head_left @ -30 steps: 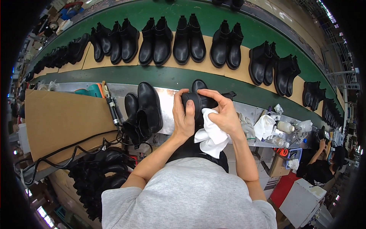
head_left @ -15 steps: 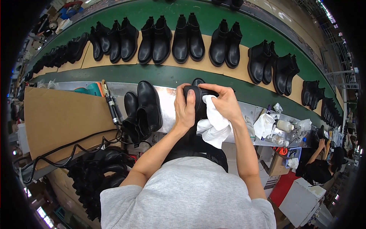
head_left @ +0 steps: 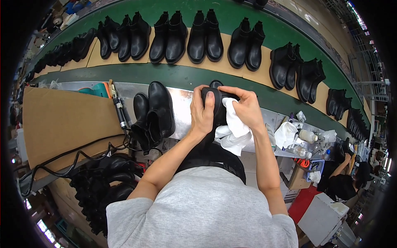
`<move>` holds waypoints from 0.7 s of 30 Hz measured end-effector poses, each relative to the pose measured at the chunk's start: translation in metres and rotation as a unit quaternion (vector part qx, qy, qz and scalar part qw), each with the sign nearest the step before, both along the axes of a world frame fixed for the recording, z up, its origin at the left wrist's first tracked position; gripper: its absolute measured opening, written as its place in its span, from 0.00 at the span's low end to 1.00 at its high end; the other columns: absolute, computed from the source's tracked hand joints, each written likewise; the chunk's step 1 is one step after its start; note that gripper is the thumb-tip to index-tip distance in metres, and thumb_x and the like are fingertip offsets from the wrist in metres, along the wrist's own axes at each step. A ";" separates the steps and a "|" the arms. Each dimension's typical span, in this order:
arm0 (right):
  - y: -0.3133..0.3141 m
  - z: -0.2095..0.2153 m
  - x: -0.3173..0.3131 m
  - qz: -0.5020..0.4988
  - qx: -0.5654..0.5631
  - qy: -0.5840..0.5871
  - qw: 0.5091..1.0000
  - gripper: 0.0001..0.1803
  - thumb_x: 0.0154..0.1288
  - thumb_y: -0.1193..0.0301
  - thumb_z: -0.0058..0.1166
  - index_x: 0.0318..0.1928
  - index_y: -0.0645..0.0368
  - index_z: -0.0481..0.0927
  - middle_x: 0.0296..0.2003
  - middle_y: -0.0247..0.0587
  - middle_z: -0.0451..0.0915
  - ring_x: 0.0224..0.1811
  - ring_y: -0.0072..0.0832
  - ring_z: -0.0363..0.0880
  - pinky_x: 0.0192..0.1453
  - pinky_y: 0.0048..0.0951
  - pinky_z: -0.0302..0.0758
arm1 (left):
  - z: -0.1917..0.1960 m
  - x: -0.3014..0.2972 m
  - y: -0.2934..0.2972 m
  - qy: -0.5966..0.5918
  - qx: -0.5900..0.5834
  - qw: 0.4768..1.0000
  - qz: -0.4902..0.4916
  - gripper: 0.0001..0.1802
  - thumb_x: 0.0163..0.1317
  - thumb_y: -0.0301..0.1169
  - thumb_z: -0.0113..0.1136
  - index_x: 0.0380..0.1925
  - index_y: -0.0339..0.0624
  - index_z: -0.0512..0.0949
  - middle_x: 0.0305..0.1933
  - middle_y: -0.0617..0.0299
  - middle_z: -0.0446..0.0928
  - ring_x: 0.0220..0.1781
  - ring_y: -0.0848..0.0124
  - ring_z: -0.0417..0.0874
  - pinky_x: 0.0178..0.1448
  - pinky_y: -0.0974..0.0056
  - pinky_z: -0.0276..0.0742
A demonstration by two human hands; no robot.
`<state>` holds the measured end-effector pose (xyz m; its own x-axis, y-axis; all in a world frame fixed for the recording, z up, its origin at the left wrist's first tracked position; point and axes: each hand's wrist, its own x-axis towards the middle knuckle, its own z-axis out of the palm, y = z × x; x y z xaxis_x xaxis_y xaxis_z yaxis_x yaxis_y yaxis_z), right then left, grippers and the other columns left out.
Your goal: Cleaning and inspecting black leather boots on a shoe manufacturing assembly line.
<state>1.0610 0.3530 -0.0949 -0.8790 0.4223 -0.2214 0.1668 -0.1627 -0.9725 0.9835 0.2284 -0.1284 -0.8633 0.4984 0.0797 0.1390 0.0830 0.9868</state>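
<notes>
Between my two hands is a black boot (head_left: 221, 118), its sole edge turned up toward me. My left hand (head_left: 202, 113) wraps around its left side, thumb lying along the sole. A white cloth (head_left: 235, 124) is pinched in my right hand (head_left: 247, 108), whose fingers reach over the boot's far side. The cloth's lower end hangs loose below that hand. Just beyond, the toe of another black boot (head_left: 216, 84) peeks out. Left of my hands a pair of black ankle boots (head_left: 160, 103) rests on the metal worktop.
Pairs of black boots (head_left: 205, 39) line cardboard on the green conveyor ahead. At left are a cardboard sheet (head_left: 70, 124), a cylindrical tool (head_left: 119, 109) and a coiled black cable (head_left: 82, 155). Bottles (head_left: 308, 136) and another white cloth (head_left: 286, 134) lie right; a co-worker (head_left: 345, 182) sits beyond.
The view has shifted slightly, and the boots on the conveyor appear a little higher. My hands keep nearly the same hold on the boot and cloth.
</notes>
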 end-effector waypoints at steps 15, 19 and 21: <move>-0.008 0.011 0.002 -0.042 0.020 -0.027 0.999 0.21 0.51 0.86 0.45 0.47 0.68 0.78 0.42 0.40 0.80 0.40 0.18 0.77 0.46 0.18 0.74 | 0.006 0.005 0.000 0.023 -0.015 1.000 0.004 0.22 0.64 0.43 0.41 0.44 0.33 0.67 0.36 0.48 0.72 0.38 0.62 0.73 0.46 0.62 0.67; -0.008 0.009 0.003 -0.032 -0.047 -0.012 0.998 0.19 0.51 0.85 0.44 0.44 0.67 0.80 0.36 0.38 0.81 0.31 0.17 0.76 0.38 0.17 0.75 | 0.006 0.004 -0.003 -0.001 -0.024 1.000 -0.004 0.22 0.64 0.43 0.41 0.44 0.33 0.67 0.36 0.47 0.72 0.39 0.61 0.73 0.46 0.62 0.67; -0.006 0.011 0.002 -0.037 -0.052 -0.003 0.998 0.19 0.51 0.84 0.44 0.45 0.66 0.80 0.36 0.38 0.81 0.31 0.16 0.76 0.38 0.17 0.75 | 0.005 0.006 -0.001 0.026 -0.020 0.999 0.002 0.22 0.64 0.43 0.41 0.44 0.33 0.67 0.36 0.47 0.72 0.38 0.61 0.73 0.46 0.62 0.68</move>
